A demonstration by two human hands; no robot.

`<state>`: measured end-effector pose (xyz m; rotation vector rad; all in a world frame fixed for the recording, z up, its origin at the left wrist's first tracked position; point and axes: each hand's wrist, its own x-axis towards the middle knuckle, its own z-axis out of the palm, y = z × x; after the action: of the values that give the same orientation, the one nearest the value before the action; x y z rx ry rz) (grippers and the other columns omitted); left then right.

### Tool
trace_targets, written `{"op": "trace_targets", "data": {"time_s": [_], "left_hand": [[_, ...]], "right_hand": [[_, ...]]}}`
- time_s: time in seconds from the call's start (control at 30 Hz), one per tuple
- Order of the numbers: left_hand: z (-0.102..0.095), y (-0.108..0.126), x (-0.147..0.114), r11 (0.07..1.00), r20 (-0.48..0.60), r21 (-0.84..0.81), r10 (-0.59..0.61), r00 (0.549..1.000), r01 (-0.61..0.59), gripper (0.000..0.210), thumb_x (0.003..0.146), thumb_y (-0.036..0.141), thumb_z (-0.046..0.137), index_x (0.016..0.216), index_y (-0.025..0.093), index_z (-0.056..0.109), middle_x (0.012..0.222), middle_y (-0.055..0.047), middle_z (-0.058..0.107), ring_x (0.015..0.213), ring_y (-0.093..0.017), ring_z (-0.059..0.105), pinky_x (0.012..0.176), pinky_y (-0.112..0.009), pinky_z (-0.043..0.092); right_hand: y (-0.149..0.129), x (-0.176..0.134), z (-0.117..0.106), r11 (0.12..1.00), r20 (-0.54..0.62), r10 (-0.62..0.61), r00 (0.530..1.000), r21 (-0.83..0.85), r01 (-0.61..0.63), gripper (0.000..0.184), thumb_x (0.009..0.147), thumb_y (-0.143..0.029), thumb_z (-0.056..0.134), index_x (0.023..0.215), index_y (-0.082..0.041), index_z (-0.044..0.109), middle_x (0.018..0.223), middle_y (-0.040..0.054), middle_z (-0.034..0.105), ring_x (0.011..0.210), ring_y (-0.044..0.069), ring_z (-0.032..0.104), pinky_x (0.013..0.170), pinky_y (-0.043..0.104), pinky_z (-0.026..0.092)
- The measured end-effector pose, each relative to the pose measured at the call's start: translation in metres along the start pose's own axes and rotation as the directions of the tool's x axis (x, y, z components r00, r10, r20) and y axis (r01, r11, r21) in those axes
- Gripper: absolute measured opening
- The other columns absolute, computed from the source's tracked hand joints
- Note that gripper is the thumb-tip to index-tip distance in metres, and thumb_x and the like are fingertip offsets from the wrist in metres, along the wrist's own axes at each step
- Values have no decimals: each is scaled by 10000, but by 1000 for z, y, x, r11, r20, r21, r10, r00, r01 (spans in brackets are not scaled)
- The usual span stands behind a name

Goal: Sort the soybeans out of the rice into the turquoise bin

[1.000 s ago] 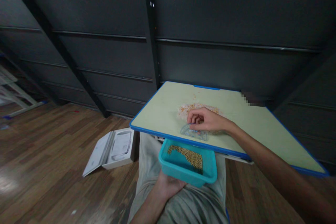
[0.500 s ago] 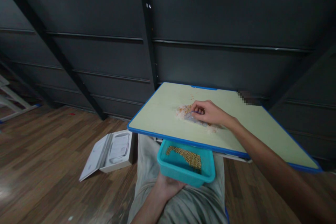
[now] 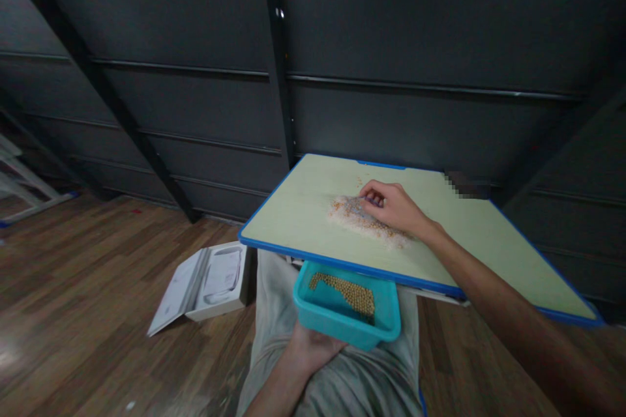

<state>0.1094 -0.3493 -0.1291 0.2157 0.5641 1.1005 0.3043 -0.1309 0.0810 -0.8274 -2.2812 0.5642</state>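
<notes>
My left hand (image 3: 313, 346) is under the turquoise plastic tub (image 3: 337, 327), gripping it from below above my lap, just beneath the table's near edge. Round tan beans (image 3: 360, 300) lie inside the tub, mostly toward its far and right sides. Over the pale green table (image 3: 454, 247), my right hand (image 3: 395, 207) has its fingers pinched on a translucent plastic piece (image 3: 356, 204), mostly covered by the fingers. Under and beside that hand spreads a low heap of white rice (image 3: 352, 223) mixed with orange and tan grains. A few loose orange grains (image 3: 360, 180) sit behind it.
An open white box (image 3: 215, 283) with papers inside stands on the wooden floor (image 3: 112, 260) at left. Behind the table rises a dark panelled wall (image 3: 195, 104). A dark object (image 3: 467, 184), partly pixelated, is at the table's far right edge.
My right hand has drawn the plastic piece up and back off the heap, so more rice and grains show. My left hand and the tub have stayed in place.
</notes>
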Motion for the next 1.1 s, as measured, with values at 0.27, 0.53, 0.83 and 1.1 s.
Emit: {"op": "trace_targets", "data": {"time_s": [0.27,0.53,0.83,1.1], "left_hand": [[-1,1,-2,1000,-26,-3,2,1000,-2,765,758,460,1089,1455,267,839,1418,-155,943,1675,-482,668,1424,-681,517],[2,2,0,1000,8,-5,3,1000,-3,727,735,490,1108,1387,280,864,1391,-128,956,1646,-468,699,1447,-663,489],[-3,0,1,1000,-2,7,-6,1000,6,671,800,506,1060,1408,297,869,1469,-106,934,1696,-469,651,1459,-665,473],[0,1,2,1000,38,-11,-9,999,10,719,823,459,1050,1490,286,846,1432,-103,947,1669,-452,682,1443,-641,507]], "right_hand": [[-1,-1,5,1000,85,4,996,-1,-4,144,1020,-317,766,1088,-220,850,894,47,810,790,217,664,770,372,481],[0,-2,8,999,135,14,991,45,-21,155,1019,-312,786,1109,-210,860,880,48,810,795,219,683,766,364,489],[1,-3,10,1000,107,21,994,-10,-20,126,1009,-257,792,1105,-214,862,868,38,792,765,207,658,752,365,468],[0,-4,16,995,132,-5,991,101,-8,119,1050,-290,781,1110,-226,861,906,40,810,773,196,660,751,355,514]]}}
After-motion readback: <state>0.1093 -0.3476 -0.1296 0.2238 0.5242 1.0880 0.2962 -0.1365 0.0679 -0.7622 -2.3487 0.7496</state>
